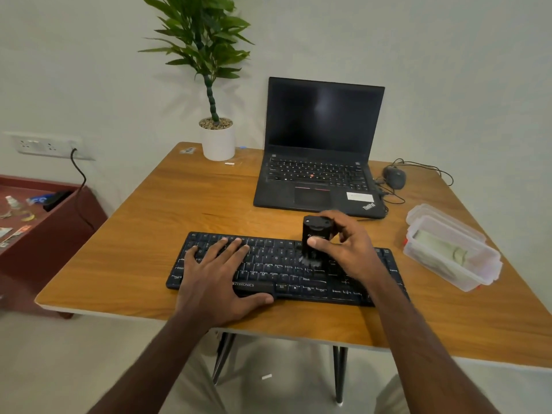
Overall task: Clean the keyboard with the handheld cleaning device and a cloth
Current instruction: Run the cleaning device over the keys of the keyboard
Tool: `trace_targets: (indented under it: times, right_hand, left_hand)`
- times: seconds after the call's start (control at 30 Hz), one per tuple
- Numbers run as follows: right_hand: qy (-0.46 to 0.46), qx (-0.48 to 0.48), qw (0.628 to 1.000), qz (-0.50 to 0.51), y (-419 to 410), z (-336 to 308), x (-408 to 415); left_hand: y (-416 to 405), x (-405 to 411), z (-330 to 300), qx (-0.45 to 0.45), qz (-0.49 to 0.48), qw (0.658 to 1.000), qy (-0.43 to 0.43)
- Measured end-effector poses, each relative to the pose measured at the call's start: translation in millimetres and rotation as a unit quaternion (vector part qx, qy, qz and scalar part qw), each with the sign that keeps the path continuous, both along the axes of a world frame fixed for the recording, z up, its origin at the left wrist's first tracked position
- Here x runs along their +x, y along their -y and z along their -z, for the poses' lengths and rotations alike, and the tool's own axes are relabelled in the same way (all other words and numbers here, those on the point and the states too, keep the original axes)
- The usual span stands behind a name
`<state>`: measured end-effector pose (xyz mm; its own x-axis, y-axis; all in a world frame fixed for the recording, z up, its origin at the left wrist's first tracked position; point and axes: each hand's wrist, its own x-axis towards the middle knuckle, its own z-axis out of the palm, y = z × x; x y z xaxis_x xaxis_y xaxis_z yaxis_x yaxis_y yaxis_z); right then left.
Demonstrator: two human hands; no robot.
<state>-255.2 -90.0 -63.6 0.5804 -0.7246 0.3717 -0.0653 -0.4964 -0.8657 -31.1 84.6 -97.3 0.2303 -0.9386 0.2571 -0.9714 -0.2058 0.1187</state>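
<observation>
Black rectangular plastic keyboard [286,268]: lies flat near the front edge of the wooden table [149,234]. My left hand [218,276]: palm down on its left half, fingers spread flat over the keys, thumb along the front edge. My right hand [343,249]: thumb and fingers wrapped around the black cylindrical handheld cleaning device [315,237], held upright, its bristles (blurred) touching keys right of centre.

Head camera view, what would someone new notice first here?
Probably the two hands on the black keyboard at the near edge of the wooden table: the left hand lies flat on the keys, the right hand holds a black cleaning device upright, brush down. Behind stand an open dark laptop and a potted plant.
</observation>
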Motion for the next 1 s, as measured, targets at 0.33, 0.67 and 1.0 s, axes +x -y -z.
trace_targets:
  times: [0.33, 0.67, 1.0]
  right_hand:
    - [0.012, -0.005, 1.0, -0.009, -15, 5, 18]
    - [0.055, 0.028, 0.998, 0.019, 6, 1, -19]
    - [0.047, -0.006, 0.997, 0.055, 7, -2, -26]
  left_hand:
    - [0, -1, 0, 0.001, -0.003, 1.0, -0.002]
    - [2, 1, 1, -0.001, 0.003, 1.0, -0.002]
    - [1, 1, 0, 0.0, -0.001, 1.0, -0.001]
